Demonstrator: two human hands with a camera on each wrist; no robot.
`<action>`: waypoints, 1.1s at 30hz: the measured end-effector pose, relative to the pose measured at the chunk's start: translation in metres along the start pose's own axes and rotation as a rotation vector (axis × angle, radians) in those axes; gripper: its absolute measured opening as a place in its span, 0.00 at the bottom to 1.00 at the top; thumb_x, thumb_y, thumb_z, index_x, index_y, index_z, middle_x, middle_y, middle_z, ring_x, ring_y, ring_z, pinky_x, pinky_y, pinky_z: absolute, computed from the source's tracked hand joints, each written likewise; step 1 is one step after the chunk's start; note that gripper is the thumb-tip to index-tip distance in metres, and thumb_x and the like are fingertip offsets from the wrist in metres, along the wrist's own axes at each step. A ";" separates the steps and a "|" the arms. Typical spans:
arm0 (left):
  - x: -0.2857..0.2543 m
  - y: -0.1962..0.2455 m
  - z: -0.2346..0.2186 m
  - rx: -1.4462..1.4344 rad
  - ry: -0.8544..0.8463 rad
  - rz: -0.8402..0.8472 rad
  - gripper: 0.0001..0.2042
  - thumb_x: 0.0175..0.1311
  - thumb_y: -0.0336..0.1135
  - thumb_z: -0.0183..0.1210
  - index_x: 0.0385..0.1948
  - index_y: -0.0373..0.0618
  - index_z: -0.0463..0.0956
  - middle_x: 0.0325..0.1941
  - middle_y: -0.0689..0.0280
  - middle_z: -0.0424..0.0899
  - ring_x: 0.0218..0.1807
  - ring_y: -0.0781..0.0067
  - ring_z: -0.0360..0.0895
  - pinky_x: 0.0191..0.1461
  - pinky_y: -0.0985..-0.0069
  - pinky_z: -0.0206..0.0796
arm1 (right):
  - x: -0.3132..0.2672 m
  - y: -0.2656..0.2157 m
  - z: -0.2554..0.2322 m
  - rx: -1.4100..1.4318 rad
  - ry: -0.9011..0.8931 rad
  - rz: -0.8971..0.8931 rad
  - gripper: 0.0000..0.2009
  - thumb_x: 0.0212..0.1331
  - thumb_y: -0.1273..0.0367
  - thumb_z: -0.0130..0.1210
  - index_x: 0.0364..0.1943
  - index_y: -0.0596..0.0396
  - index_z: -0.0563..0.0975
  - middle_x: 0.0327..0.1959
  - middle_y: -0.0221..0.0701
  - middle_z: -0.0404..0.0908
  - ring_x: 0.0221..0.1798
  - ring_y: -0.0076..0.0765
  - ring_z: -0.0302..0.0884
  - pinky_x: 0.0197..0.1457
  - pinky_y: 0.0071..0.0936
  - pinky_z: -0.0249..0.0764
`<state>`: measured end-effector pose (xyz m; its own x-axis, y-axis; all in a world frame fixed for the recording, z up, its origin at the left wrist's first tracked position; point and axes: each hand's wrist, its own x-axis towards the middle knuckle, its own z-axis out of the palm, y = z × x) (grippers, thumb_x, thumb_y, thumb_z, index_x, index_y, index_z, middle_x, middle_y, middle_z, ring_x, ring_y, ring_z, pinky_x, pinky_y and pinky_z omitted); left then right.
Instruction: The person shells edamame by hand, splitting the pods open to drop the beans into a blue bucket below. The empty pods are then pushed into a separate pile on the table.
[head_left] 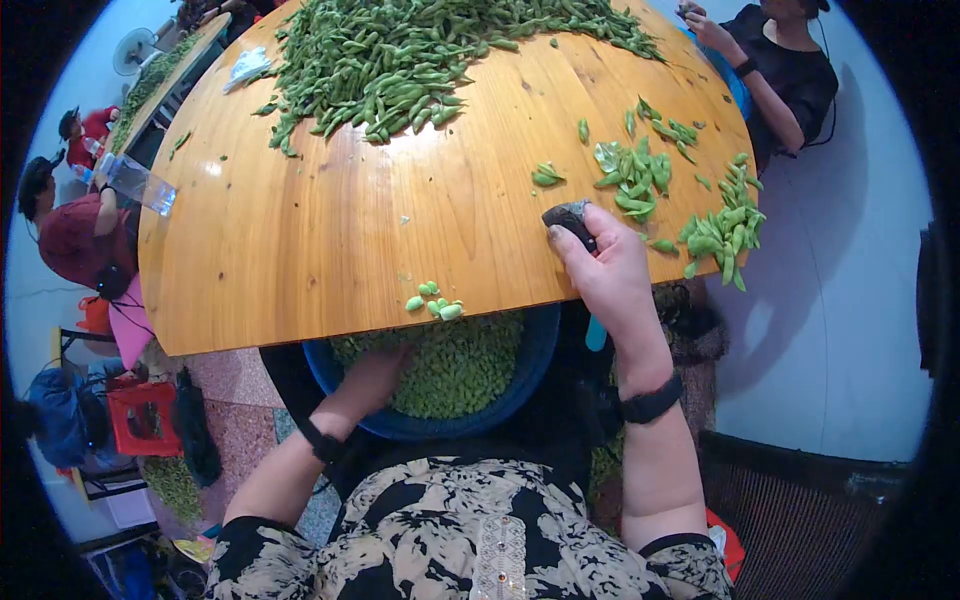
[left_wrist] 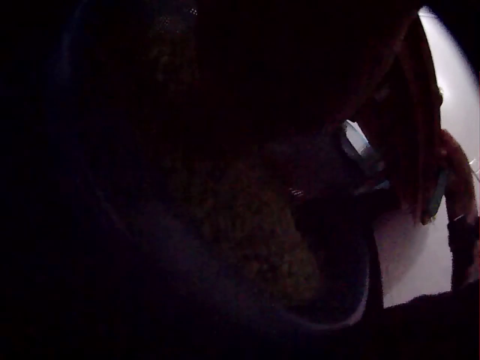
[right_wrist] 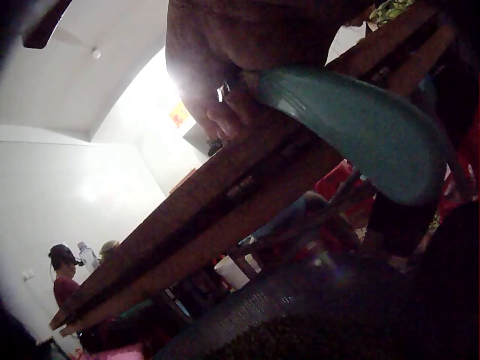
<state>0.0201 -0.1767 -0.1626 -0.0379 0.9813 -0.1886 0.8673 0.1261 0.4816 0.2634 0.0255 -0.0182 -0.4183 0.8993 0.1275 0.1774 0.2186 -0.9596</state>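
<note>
Above the table's front edge, my right hand [head_left: 612,270] holds a dark, blackish object [head_left: 570,220] between thumb and fingers. A curved teal piece like a handle [right_wrist: 360,127] sticks out from below that hand. I cannot tell whether it joins the dark object. My left hand [head_left: 385,372] reaches into a blue tub [head_left: 548,365] of shelled green soybeans [head_left: 455,380], with its fingers hidden there. Several loose beans [head_left: 440,303] lie at the table edge above the tub. The left wrist view is very dark.
A large heap of soybean pods [head_left: 380,70] covers the far part of the wooden table [head_left: 330,230]. Smaller piles of pods [head_left: 725,230] lie at its right. One person [head_left: 790,80] is at the right edge, others at the left. A red stool [head_left: 145,415] stands at lower left.
</note>
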 end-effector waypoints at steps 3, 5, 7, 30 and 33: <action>-0.022 0.000 -0.008 0.050 -0.152 0.192 0.14 0.57 0.26 0.47 0.44 0.43 0.76 0.42 0.48 0.79 0.47 0.46 0.76 0.51 0.56 0.68 | 0.000 -0.001 -0.001 -0.012 -0.008 0.015 0.05 0.58 0.72 0.55 0.33 0.61 0.76 0.22 0.25 0.74 0.27 0.15 0.66 0.31 0.20 0.66; -0.025 -0.003 0.000 0.132 -0.283 0.213 0.15 0.55 0.26 0.48 0.43 0.44 0.77 0.43 0.51 0.80 0.47 0.48 0.76 0.51 0.58 0.69 | 0.001 0.004 -0.001 -0.012 -0.005 -0.005 0.05 0.58 0.72 0.55 0.33 0.61 0.76 0.22 0.25 0.73 0.27 0.15 0.66 0.31 0.20 0.66; -0.021 0.004 -0.003 0.150 -0.325 0.135 0.16 0.55 0.26 0.49 0.46 0.46 0.77 0.44 0.51 0.80 0.48 0.49 0.77 0.51 0.58 0.69 | 0.000 0.004 0.001 -0.014 0.000 -0.019 0.05 0.58 0.72 0.55 0.33 0.61 0.76 0.22 0.25 0.73 0.27 0.15 0.66 0.31 0.20 0.66; 0.035 0.114 -0.122 0.063 0.511 0.356 0.18 0.53 0.21 0.52 0.48 0.40 0.75 0.55 0.54 0.75 0.56 0.52 0.72 0.61 0.63 0.64 | 0.001 -0.002 -0.004 0.078 -0.082 0.052 0.06 0.60 0.70 0.54 0.35 0.60 0.77 0.23 0.22 0.74 0.28 0.15 0.67 0.31 0.19 0.65; 0.028 0.116 -0.110 0.027 0.442 0.470 0.18 0.52 0.23 0.55 0.47 0.41 0.75 0.52 0.56 0.77 0.55 0.54 0.72 0.60 0.63 0.65 | 0.001 -0.001 -0.004 0.073 -0.075 0.047 0.06 0.60 0.70 0.54 0.34 0.60 0.77 0.23 0.23 0.75 0.28 0.15 0.67 0.31 0.20 0.66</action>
<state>0.0654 -0.1187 -0.0175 0.1529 0.8990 0.4104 0.8532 -0.3297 0.4043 0.2663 0.0273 -0.0161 -0.4768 0.8766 0.0653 0.1340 0.1460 -0.9802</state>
